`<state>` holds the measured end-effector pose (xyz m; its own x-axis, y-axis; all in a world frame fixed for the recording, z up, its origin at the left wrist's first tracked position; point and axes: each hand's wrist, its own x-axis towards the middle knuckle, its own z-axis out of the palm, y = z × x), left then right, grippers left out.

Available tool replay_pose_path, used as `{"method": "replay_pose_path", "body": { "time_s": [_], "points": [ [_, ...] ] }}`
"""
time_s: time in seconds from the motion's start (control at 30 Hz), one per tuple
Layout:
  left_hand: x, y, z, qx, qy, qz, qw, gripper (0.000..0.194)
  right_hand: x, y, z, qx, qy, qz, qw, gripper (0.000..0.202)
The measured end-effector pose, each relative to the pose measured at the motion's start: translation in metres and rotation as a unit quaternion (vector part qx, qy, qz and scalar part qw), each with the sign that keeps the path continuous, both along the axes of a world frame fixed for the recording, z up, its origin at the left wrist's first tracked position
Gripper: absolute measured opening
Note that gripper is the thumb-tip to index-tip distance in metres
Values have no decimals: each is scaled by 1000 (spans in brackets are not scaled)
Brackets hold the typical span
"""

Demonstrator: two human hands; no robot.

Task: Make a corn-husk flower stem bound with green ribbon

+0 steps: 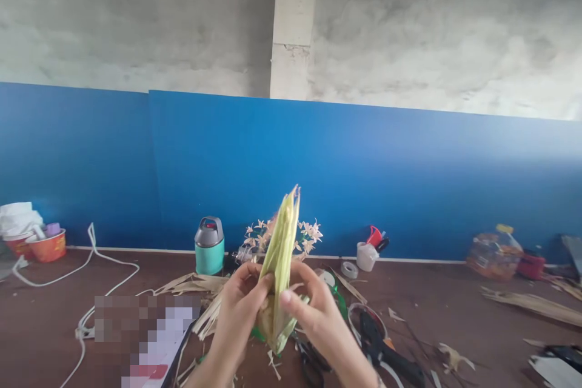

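Note:
A pale green bundle of corn husk stands upright between my two hands, its pointed tips toward the blue panel. My left hand grips its left side, with thumb and fingers closed on the leaves. On the other side, my right hand pinches the husk between thumb and fingers. The lower end of the bundle hangs below my hands, close above the table. Behind it is a cluster of small pale flowers, partly hidden by the husk.
Dry husk strips lie on the brown table. Black scissors and a black glue gun are near my right forearm. A teal flask, tape roll and white cup stand behind. A white cable runs along the left.

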<state>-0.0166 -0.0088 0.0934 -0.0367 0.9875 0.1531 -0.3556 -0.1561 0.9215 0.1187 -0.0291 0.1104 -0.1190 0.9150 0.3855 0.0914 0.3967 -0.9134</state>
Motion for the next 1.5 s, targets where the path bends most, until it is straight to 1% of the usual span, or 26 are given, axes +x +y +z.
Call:
{"method": "replay_pose_path", "body": {
  "time_s": [0.1, 0.2, 0.27, 0.37, 0.47, 0.57, 0.67, 0.73, 0.8, 0.93, 1.0, 1.07, 1.1, 1.2, 1.3, 1.4, 1.5],
  "points": [
    [1, -3, 2, -22, 30, -31, 999, 27, -12, 2, -8, -42, 45, 7, 998, 41],
    [-3, -3, 4, -48, 34, -51, 997, 28, -10, 6, -13, -102, 103, 8, 989, 38],
    [-5, -2, 4, -61, 21, -63, 996, 28, -6, 8, -12, -145, 137, 17, 980, 38],
    [-7, -2, 3, -86, 3, -91, 992, 28, -1, 6, -9, -162, 157, 32, 974, 36],
    [-8, -4, 4, -84, 2, -106, 991, 27, 0, 3, -5, -161, 148, 31, 975, 32],
    [-8, -6, 9, -54, 22, -83, 995, 26, 0, 2, -4, -164, 124, 8, 979, 26],
    [-10, -8, 16, -9, 57, -5, 998, 25, 1, 3, -5, -154, 82, 3, 985, 19],
    [-12, -9, 20, 21, 94, 47, 994, 24, 1, 4, -5, -145, 53, 3, 988, 19],
    [-12, -11, 20, 38, 139, 62, 988, 25, 1, 5, -5, -135, 28, 0, 991, 20],
    [-12, -9, 14, 53, 199, 21, 978, 25, -1, 4, -4, -82, -23, -9, 996, 18],
    [-12, -6, 9, 68, 215, 29, 974, 23, -3, 4, -4, -53, -43, -14, 998, 17],
    [-12, -3, 6, 67, 229, 32, 970, 20, -4, 4, -4, -43, -58, -18, 997, 15],
    [-13, -2, 5, 60, 233, 24, 970, 20, -5, 4, -4, -44, -63, -18, 997, 14],
    [-14, 0, 6, 30, 213, -17, 976, 22, -6, 4, -5, -57, -59, -10, 997, 12],
    [-13, -1, 8, -2, 162, -49, 986, 24, -5, 3, -5, -105, 4, 23, 994, 17],
    [-12, -3, 8, -20, 128, -66, 989, 28, -2, 3, -6, -152, 73, 60, 984, 27],
    [-10, -2, 6, -23, 120, -73, 990, 27, 0, 5, -8, -177, 98, 62, 977, 21]
  ]
}}
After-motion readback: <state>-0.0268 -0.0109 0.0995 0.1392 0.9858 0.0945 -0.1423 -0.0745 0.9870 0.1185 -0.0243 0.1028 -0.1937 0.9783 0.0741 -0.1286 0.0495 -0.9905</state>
